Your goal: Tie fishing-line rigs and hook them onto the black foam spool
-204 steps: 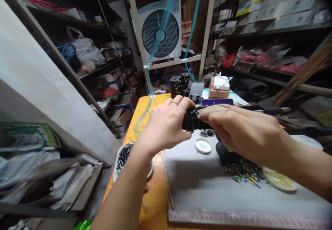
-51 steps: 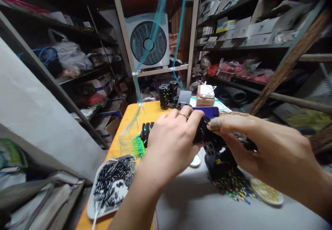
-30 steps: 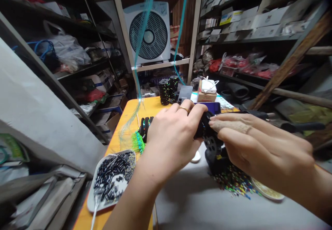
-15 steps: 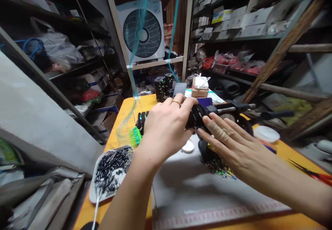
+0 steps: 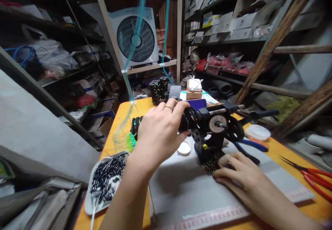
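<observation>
A: Left hand (image 5: 158,133) wrapped around spools (image 5: 188,121) on winder (image 5: 212,130), counter (image 5: 135,107) centre?
B: Yes. Right hand (image 5: 238,174) flat, empty, at 5 o'clock on beads (image 5: 211,166). Risk, likely: scattering beads, jolting winder.

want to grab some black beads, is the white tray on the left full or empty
Partly full: the white tray holds a heap of small black beads over its upper part, with bare white showing at the near edge.

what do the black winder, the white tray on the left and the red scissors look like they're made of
Winder: looks like matte black plastic, moulded gears, with a bare metal shaft.
Tray: probably white plastic or foam; thin, smooth rim.
Scissors: glossy red handles, likely plastic-coated; dark thin blades, presumably metal.
</observation>
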Motion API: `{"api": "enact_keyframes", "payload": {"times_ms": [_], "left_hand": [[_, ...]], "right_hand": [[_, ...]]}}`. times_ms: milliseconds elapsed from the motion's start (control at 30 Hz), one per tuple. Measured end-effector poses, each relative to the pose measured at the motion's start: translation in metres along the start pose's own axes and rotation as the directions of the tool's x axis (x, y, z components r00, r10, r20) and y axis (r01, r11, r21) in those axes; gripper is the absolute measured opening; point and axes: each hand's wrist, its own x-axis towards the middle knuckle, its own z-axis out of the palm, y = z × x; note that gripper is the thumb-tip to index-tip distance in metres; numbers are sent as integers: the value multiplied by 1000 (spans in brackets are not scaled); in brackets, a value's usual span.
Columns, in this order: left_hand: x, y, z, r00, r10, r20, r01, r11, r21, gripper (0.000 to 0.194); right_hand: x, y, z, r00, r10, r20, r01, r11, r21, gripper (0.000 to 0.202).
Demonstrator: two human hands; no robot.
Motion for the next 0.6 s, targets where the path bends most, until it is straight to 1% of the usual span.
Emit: {"api": "enact_keyframes", "payload": {"times_ms": [100, 233, 367, 467, 600], "left_hand": [[1, 1, 0, 1000, -2, -2, 2, 1000, -6, 49], [1, 1, -1, 1000, -7, 25, 7, 1000, -11, 48], [1, 0, -2, 1000, 7, 20, -7, 1000, -7, 56], [1, 0, -1, 1000, 8, 6, -8, 1000, 17, 63], [2, 1, 0, 1000, 9, -13, -8, 1000, 26, 64]], "right_hand": [[-3, 3, 3, 999, 25, -20, -25, 1000, 14, 11], [-5, -1, 4, 996, 44, -80, -41, 998, 39, 11], [-6, -6, 4, 987, 77, -144, -69, 996, 57, 10], [-12, -7, 1, 985, 95, -147, -87, 995, 55, 13], [-20, -5, -5, 983, 121, -137, -118, 993, 33, 15]]}}
